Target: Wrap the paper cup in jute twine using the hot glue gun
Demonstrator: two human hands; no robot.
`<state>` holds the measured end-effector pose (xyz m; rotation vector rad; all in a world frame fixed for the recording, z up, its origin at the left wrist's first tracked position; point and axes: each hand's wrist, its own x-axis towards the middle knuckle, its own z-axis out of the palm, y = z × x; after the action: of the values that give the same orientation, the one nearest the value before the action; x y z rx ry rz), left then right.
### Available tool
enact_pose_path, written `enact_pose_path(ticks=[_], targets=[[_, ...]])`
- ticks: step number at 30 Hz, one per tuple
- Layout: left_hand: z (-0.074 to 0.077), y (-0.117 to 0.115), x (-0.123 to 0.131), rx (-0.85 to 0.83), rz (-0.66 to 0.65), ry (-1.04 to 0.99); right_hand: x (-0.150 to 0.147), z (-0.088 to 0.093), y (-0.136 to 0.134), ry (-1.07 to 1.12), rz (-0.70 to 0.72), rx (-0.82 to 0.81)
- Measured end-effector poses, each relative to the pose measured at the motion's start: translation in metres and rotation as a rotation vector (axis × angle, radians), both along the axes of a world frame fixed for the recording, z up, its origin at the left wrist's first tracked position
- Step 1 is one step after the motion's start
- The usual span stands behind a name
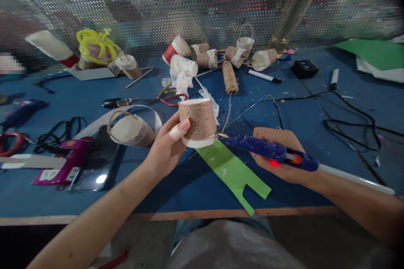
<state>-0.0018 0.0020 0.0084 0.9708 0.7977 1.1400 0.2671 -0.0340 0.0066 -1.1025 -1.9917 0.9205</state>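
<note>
My left hand (168,145) is closed around a paper cup (198,122) wrapped in brown twine, with a white band bare at its lower end. In my right hand (280,151) is a blue glue gun (261,146), a white glue stick (356,179) poking out of its back. The gun's metal nozzle meets the cup's right side, near the edge of the twine. From there a strand runs up to a twine roll (230,76) lying behind the cup. Under the cup and gun lies a cut green strip (233,172).
To the left are a cup with a twine handle (131,130), a phone (96,159) and a purple glue gun (67,162). Scissors (172,98) and several wrapped cups (206,59) lie farther back. A tall bottle (292,12) stands before the perforated metal screen (151,4). A black cord (356,105) loops at right.
</note>
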Motion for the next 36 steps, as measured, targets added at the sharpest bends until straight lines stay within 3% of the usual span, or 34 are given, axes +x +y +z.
enact_pose_path(ticks=[4, 15, 27, 36], targets=[[-0.0014, 0.0003, 0.0005, 0.026, 0.007, -0.001, -0.0004, -0.0013, -0.0002, -0.010, -0.025, 0.023], [-0.0029, 0.0002, 0.0069, 0.092, -0.018, 0.049, -0.0022, -0.0024, -0.0033, -0.009, 0.075, 0.117], [-0.0010, 0.0020, 0.0034, 0.085, 0.037, 0.046, -0.0010, -0.0012, -0.0034, -0.035, -0.038, 0.100], [0.0000, 0.0010, 0.0039, 0.083, 0.038, 0.034, -0.0017, -0.0009, -0.0028, -0.026, -0.027, 0.088]])
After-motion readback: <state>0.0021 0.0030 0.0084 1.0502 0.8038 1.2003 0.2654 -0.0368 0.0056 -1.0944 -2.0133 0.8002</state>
